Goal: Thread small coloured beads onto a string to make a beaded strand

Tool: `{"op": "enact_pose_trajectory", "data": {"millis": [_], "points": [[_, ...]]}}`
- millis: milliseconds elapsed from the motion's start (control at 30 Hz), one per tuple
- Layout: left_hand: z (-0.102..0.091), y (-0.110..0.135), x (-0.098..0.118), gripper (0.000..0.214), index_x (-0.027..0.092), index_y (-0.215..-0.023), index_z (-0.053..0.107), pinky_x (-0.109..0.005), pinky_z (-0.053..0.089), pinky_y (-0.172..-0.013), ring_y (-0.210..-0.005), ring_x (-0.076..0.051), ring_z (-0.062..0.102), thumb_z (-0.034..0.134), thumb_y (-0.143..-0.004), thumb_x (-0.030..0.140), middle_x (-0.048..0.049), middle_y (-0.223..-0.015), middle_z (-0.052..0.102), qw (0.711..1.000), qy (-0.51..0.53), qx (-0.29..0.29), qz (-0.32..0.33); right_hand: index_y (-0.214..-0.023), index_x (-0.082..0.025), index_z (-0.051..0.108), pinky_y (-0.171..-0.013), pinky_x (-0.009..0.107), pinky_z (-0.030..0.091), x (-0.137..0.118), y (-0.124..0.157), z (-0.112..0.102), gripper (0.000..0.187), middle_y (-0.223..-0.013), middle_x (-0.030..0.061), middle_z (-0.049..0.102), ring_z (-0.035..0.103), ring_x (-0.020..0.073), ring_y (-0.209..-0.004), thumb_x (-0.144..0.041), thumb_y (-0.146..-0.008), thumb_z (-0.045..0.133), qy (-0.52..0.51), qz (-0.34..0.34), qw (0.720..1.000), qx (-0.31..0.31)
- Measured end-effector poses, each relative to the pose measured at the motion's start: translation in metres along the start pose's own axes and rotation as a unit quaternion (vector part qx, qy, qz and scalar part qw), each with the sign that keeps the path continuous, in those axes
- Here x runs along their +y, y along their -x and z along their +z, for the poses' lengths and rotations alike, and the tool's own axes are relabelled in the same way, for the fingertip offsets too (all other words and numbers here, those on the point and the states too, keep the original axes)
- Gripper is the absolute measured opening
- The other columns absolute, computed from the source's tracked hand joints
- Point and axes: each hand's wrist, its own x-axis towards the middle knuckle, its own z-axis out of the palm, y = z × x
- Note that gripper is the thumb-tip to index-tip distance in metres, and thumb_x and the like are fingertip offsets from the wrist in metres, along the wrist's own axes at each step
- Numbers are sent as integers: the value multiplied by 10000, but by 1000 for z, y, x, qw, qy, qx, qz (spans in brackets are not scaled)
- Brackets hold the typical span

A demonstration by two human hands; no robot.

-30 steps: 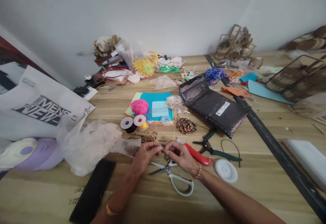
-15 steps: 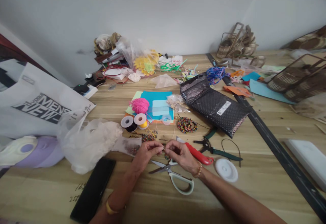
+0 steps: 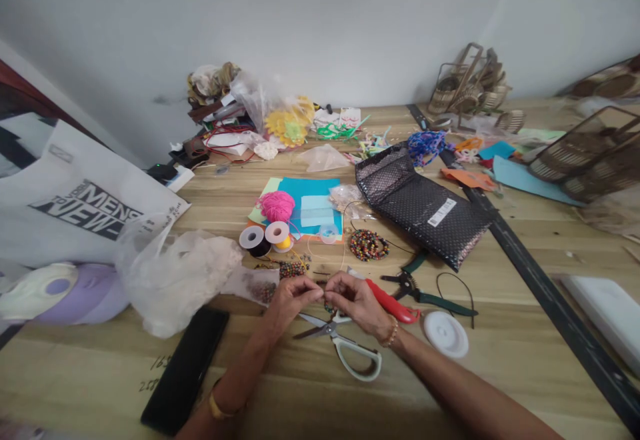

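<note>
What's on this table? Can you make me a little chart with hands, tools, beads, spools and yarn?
Left hand: fingers pinched
Right hand: fingers pinched, close to the left
Between fingertips: too small to tell
Tools: open scissors, red-handled tool, green-handled cutters
Beads: colourful coil beyond the right hand
Spools: black spool, yellow spool, side by side
Yarn: pink ball, on coloured paper

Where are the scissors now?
In the head view's lower centre, the scissors lie open on the table, just below the right hand, left of the white disc.

Below the hands (image 3: 291,299), scissors (image 3: 329,329) (blades (image 3: 311,334) apart) block otherwise free tabletop (image 3: 300,400).
</note>
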Motion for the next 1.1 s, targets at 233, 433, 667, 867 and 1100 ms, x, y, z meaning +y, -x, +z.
{"op": "enact_pose_trajectory", "data": {"millis": [233,433,667,867,1100], "points": [[-1,1,-3,214,153,-638,610,-238,376,-607,-602,-124,495,632,-763,325,16,-604,577,998,-54,-10,32,-807,-153,556,-490,209,323,-2,1,-2,360,-616,-30,492,414,87,-538,-508,-820,613,14,0,1000,-10],[0,1,-7,228,159,-677,591,-237,385,-617,-627,-130,502,585,-811,344,14,-635,564,995,-78,-14,56,-812,-157,559,-506,217,340,-1,1,-1,338,-627,-26,504,425,89,-547,-490,-824,614,12,-4,1000,-12],[1,1,-6,233,157,-699,602,-230,401,-597,-615,-135,518,599,-798,369,-4,-639,591,994,-82,6,67,-840,-164,562,-507,223,349,1,0,0,333,-630,-31,498,434,94,-552,-491,-817,623,4,-12,1000,-11],[6,6,2,162,170,-677,653,-255,424,-643,-645,-157,551,639,-769,302,-19,-661,640,984,-137,50,105,-908,-169,557,-500,218,338,-1,1,1,333,-621,-45,482,412,87,-535,-464,-795,663,-19,-21,1000,-7],[9,9,7,146,192,-646,675,-293,441,-692,-674,-186,576,677,-754,291,-42,-672,660,972,-148,81,161,-880,-169,566,-492,215,330,-4,1,1,342,-602,-48,471,411,89,-525,-491,-798,649,-11,-5,1000,-25]]}}
